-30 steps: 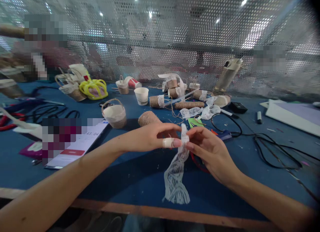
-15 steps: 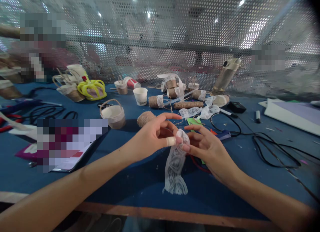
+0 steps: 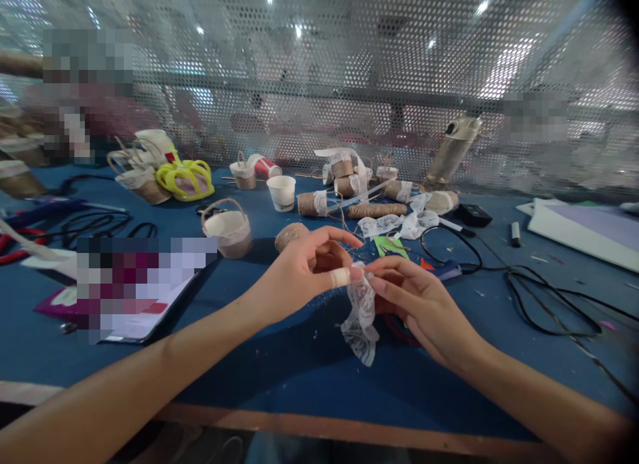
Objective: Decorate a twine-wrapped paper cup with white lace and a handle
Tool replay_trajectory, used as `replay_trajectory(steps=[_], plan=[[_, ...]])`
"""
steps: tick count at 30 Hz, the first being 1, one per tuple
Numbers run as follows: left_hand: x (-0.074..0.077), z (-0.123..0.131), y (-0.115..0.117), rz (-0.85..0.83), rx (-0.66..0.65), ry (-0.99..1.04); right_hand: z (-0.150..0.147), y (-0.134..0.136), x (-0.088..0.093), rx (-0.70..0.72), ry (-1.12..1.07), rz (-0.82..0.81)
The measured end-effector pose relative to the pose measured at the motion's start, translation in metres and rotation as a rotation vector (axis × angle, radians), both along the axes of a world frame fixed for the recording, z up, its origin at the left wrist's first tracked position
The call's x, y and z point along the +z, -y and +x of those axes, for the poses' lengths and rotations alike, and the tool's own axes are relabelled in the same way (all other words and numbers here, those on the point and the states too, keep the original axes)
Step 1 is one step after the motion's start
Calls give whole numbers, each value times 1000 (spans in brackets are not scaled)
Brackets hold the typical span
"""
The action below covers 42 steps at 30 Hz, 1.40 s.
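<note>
A strip of white lace ribbon [image 3: 360, 317] hangs over the blue table [image 3: 279, 377], folded up on itself. My left hand [image 3: 304, 271], with a plaster round the thumb, pinches its top end. My right hand [image 3: 417, 301] pinches the same end from the right, fingertips meeting the left thumb. Just behind my left hand lies a twine-wrapped roll [image 3: 289, 236].
A small twine basket [image 3: 228, 228], a white paper cup [image 3: 281, 191], several wrapped cups [image 3: 344, 184], a yellow basket [image 3: 186, 178], loose lace [image 3: 404, 223], black cables [image 3: 539, 297], a tablet [image 3: 144, 297] and a white board [image 3: 584, 228] lie around. A perforated metal screen [image 3: 319, 78] stands behind the table.
The lace hung long a second ago; its lower end has been gathered up, so it now hangs short and folded. Both hands stayed pinched at its top.
</note>
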State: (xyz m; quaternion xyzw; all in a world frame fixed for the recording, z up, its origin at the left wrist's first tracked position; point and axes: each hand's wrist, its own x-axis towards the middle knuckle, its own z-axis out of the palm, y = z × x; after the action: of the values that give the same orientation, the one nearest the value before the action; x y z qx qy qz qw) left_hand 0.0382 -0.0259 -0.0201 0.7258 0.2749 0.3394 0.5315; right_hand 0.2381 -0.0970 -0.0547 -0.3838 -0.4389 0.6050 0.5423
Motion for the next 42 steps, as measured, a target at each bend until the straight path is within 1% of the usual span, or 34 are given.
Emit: replay_trajectory(steps=[3, 5, 7, 9, 12, 14, 16, 18, 21, 23, 26, 28, 30, 33, 35, 37, 40, 42], plan=[[1, -1, 2, 12, 2, 32, 0, 0, -1, -57, 43, -7], [1, -2, 2, -4, -21, 64, 1, 0, -2, -152, 62, -15], [0, -2, 2, -2, -34, 87, 3, -1, -4, -223, 64, 11], [-2, -3, 1, 25, -35, 71, 4, -1, -5, -206, 108, 77], [-3, -3, 0, 62, -34, 45, 3, -1, -4, -92, 216, 127], [-3, -3, 1, 54, -32, 60, 1, 0, -3, -30, 206, 106], [-2, -2, 2, 22, -12, 90, 1, 0, -2, 6, 141, 94], [-2, -1, 2, -18, 29, 120, 1, 1, -3, 2, 106, 100], [-3, 2, 2, -95, 68, 141, 3, 2, -2, -83, 114, 105], [-5, 3, 2, -158, 19, 101, 4, 2, -1, -146, 99, 100], [-7, 3, 4, -229, -152, 14, 4, 3, 3, -200, 60, 109], [-8, 3, 6, -221, -232, -13, 4, 3, 4, -227, 69, 119], [-8, 2, 8, -151, -231, -24, 3, 2, 5, -248, 67, 121], [-6, 1, 8, -19, -132, 9, 3, 2, 4, -198, 20, 134], [-4, 1, 8, 62, -62, 30, 3, 2, 4, -99, 11, 136], [-2, 0, 8, 136, -8, 28, 2, 3, 3, 7, 16, 95], [1, 1, 9, 179, 48, 30, -2, 4, 2, 113, 2, 17], [1, 1, 11, 170, 67, 40, -4, 4, 1, 127, -8, -1]])
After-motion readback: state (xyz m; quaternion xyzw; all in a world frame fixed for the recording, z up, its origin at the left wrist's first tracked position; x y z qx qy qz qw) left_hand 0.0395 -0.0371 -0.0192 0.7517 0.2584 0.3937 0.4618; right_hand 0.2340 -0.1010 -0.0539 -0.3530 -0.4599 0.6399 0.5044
